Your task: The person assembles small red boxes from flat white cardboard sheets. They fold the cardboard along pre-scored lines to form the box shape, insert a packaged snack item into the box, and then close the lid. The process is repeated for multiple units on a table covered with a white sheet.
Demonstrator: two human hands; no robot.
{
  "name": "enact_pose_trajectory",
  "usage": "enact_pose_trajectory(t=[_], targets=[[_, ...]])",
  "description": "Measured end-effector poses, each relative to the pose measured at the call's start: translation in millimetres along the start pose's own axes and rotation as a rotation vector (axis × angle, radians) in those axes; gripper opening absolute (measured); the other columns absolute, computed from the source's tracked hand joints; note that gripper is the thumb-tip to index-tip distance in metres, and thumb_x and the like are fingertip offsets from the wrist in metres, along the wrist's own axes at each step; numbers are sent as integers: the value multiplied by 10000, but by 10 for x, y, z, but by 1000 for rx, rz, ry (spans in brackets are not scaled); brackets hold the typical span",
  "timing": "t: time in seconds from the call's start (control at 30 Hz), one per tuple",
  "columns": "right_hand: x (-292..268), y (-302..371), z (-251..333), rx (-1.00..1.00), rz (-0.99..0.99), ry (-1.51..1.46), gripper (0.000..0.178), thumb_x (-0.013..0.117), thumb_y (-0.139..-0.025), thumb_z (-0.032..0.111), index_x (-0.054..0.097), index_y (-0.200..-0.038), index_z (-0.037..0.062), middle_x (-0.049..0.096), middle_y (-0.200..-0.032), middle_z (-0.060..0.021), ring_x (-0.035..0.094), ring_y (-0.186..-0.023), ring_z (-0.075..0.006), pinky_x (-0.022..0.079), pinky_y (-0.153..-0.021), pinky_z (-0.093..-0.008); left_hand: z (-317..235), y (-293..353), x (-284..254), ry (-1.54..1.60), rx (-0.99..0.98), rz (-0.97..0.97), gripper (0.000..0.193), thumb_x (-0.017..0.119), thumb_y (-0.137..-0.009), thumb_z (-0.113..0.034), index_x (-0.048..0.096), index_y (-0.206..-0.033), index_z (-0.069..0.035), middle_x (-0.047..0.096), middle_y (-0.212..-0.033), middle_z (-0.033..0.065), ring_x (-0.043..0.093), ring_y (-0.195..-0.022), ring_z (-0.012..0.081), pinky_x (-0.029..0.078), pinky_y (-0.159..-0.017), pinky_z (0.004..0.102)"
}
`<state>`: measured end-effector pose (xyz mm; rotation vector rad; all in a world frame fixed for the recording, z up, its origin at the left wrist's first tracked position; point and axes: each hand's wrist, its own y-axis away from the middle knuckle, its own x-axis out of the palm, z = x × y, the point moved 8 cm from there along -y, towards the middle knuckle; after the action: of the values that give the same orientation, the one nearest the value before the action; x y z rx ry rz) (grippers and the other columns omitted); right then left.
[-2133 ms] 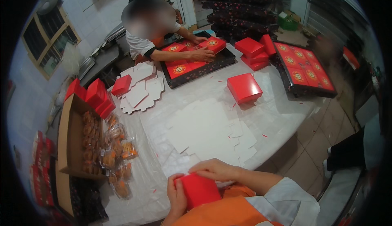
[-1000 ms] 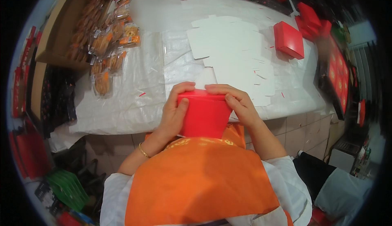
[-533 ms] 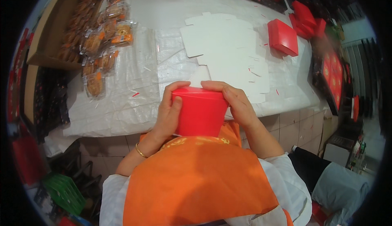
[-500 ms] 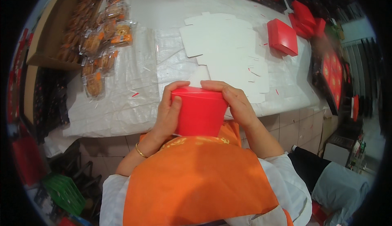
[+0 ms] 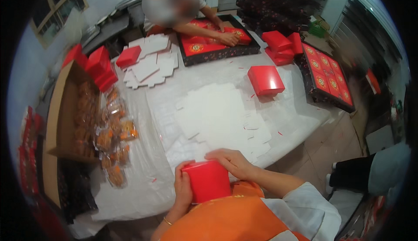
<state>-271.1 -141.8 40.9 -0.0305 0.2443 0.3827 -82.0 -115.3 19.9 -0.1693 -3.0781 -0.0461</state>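
A red cardboard box (image 5: 208, 182) stands in front of my body at the table's near edge. My left hand (image 5: 183, 188) is wrapped round its left side, thumb on the face towards me. My right hand (image 5: 231, 162) lies over the far right top edge, its fingers pressed along the rim and partly hidden behind the box. Just beyond the box lies a stack of flat white card blanks (image 5: 213, 115). I cannot make out what, if anything, is inside the box.
A brown carton (image 5: 58, 115) of wrapped pastries stands left, with loose packets (image 5: 115, 136) beside it. One red box (image 5: 265, 80) sits to the right. Across the table, another person's hands (image 5: 228, 38) touch a red box in a black tray (image 5: 187, 60). A filled tray (image 5: 326, 78) stands right.
My view has lifted, so the far side of the table and the other person show. Both my hands stay on the red box; my right hand now reaches further across its top edge.
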Motion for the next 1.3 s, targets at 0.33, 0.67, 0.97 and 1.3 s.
enact_pose_trajectory(t=[0.33,0.67,0.97,1.3], targets=[[93,25,2,-157,200,9,379,427,-1057,202,605,-1375,99,537,-1439,-171,547,-1291,-299,429,-1082,-370,151,45,-37,38,-115,-75,360,380,-1101,-306,507,-1298,-34,574,-1325,134,527,-1209,225,397,-1077,366],[43,76,-21,-134,251,-22,373,522,-1016,138,608,-1379,142,584,-1366,-172,608,-1195,-302,482,-1008,-364,85,3,-14,-123,-35,-51,362,394,-1097,-320,539,-1255,-30,598,-1273,139,555,-1167,225,423,-1043,362],[240,-205,168,-167,488,417,440,475,-1023,227,515,-1461,223,642,-1204,-184,618,-1093,-370,492,-937,-426,126,-32,106,-243,-51,-34,413,414,-1083,-312,412,-1409,-58,564,-1304,160,536,-1200,250,421,-1040,371],[-780,-339,-111,-41,-151,-9,412,480,-1039,172,543,-1441,107,665,-1258,-169,628,-1158,-258,469,-1019,-352,-171,-236,-270,-284,200,-207,596,388,-1076,-422,251,-1550,-88,480,-1446,134,469,-1324,261,383,-1073,417]])
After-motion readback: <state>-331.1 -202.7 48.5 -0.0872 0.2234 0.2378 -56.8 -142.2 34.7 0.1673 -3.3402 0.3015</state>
